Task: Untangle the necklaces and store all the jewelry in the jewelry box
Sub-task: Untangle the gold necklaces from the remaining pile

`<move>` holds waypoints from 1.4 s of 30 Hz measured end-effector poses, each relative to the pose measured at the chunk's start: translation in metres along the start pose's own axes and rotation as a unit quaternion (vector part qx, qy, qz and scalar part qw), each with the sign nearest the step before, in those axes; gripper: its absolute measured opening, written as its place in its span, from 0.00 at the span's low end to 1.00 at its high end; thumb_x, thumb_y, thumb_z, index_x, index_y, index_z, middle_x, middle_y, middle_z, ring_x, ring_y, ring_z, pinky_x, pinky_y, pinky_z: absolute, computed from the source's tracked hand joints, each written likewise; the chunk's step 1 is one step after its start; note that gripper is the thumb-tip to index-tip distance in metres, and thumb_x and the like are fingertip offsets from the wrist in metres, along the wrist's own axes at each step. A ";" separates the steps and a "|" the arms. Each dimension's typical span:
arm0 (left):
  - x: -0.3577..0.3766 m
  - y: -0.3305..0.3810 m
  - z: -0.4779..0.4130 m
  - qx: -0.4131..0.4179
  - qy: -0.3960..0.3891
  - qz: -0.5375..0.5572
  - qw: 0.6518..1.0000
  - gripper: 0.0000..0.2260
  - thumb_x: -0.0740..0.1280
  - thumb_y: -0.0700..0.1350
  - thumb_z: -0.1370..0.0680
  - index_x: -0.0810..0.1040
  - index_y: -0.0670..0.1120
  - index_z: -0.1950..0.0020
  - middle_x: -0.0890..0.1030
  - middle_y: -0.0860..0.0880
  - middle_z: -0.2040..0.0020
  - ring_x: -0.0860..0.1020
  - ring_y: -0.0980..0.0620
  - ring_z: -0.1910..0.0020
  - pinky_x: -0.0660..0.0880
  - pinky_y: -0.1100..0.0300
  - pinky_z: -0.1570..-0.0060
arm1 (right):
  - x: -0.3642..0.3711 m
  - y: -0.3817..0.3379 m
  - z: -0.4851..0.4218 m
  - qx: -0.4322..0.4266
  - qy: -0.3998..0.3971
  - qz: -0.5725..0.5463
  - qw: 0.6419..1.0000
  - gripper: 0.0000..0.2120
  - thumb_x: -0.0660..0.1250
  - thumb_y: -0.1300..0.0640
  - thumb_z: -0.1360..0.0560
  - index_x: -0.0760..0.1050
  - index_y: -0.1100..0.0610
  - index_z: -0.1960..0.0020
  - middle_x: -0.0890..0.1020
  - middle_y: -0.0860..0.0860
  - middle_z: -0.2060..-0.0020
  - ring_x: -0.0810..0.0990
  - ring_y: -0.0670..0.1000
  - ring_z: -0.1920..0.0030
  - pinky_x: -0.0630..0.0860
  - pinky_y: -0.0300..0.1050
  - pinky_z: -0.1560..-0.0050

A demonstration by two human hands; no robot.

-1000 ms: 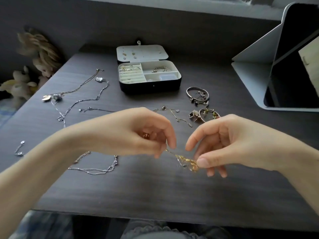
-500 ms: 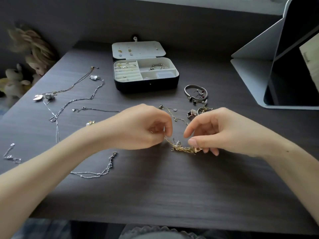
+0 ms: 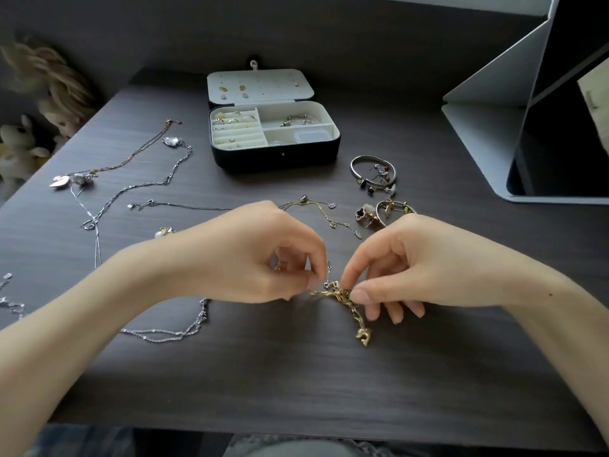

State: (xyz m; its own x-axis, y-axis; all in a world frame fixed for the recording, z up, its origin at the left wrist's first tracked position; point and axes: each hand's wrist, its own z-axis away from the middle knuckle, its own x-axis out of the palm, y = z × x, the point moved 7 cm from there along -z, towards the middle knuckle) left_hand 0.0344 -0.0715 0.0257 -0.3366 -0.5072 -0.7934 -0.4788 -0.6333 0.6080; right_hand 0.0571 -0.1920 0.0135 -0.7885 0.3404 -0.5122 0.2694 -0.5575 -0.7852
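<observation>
A tangled gold necklace [image 3: 342, 296] with a gold pendant [image 3: 363, 336] lies at the middle of the dark table. My left hand [image 3: 260, 255] pinches its left end and my right hand [image 3: 405, 262] pinches the knot from the right. The black jewelry box [image 3: 276, 156] stands open at the back, with rings and a chain in its white compartments. Silver necklaces [image 3: 131, 189] sprawl over the left side, another silver chain [image 3: 178, 331] lies under my left wrist, and a thin gold chain [image 3: 326, 216] lies behind my hands.
A silver bangle with earrings [image 3: 374, 174] and a second bangle with a clover earring [image 3: 382, 211] lie right of the box. A grey stand holding a dark screen [image 3: 527, 133] fills the back right. Soft toys [image 3: 29, 140] sit off the table's left edge.
Both hands have lowered the gold tangle to the table and drawn closer together. The pendant now hangs free below my right fingers. The view has shifted slightly.
</observation>
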 end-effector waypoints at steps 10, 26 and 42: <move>-0.003 0.000 0.002 0.060 0.077 -0.141 0.985 0.07 0.64 0.49 0.27 0.82 0.54 0.59 0.81 0.57 0.60 0.78 0.55 0.61 0.74 0.52 0.56 | -0.012 -0.001 -0.004 -0.048 0.104 0.112 0.987 0.02 0.73 0.52 0.30 0.82 0.48 0.57 0.80 0.46 0.69 0.74 0.41 0.69 0.69 0.33 0.67; 0.022 0.012 0.016 0.134 0.056 -0.183 0.972 0.15 0.61 0.43 0.25 0.82 0.57 0.45 0.74 0.52 0.60 0.69 0.50 0.61 0.63 0.58 0.61 | -0.013 0.000 -0.003 -0.049 0.168 0.058 0.983 0.05 0.68 0.59 0.26 0.76 0.52 0.59 0.80 0.45 0.66 0.77 0.41 0.66 0.71 0.31 0.66; 0.007 -0.008 0.001 -0.044 0.170 0.016 0.984 0.11 0.65 0.59 0.32 0.80 0.54 0.58 0.80 0.57 0.58 0.76 0.57 0.56 0.71 0.56 0.51 | -0.012 -0.003 -0.010 -0.081 0.193 -0.183 0.960 0.04 0.62 0.67 0.23 0.72 0.61 0.56 0.82 0.53 0.68 0.78 0.49 0.68 0.74 0.41 0.70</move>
State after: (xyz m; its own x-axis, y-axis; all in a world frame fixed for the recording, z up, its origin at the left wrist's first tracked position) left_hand 0.0358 -0.0692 0.0153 -0.0525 -0.6840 -0.7276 -0.3955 -0.6547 0.6441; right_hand 0.0712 -0.1868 0.0186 -0.5911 0.7646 -0.2570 0.1200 -0.2318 -0.9653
